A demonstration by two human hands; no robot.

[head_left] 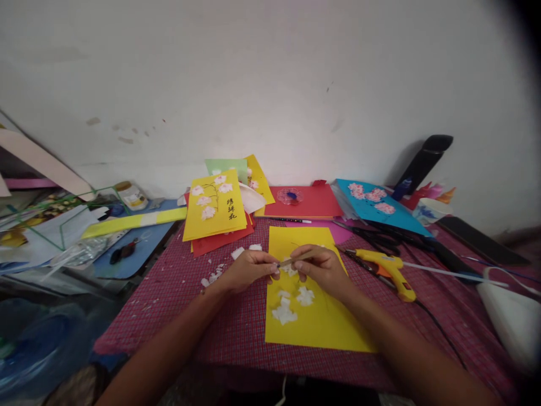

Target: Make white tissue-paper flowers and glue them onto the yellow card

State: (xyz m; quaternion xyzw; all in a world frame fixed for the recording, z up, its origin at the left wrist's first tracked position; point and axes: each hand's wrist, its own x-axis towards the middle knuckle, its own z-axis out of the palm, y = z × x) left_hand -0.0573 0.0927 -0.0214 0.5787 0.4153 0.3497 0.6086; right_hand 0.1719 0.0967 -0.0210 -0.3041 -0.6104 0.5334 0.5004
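Observation:
Over a yellow sheet (323,327), my two hands meet with their fingertips close together. My left hand (251,270) is closed in a pinch around something small that I cannot make out. Between the fingers of my right hand (323,269) is a thin, brownish stick-like tool (286,263), whose tip points toward the left fingertips. White paper flowers (305,296) lie on the sheet just below the hands, with a larger white flower (284,312) at the lower left. Loose white paper scraps (213,274) are scattered on the tablecloth beside my left hand.
To the right lies a yellow glue gun (386,268) with its cord, near black scissors (376,239). Finished flower cards, one yellow (198,220) and one blue (399,217), stand behind. A red sheet (316,203) carries a clear dish (290,196). Checked cloth (181,321) covers the table.

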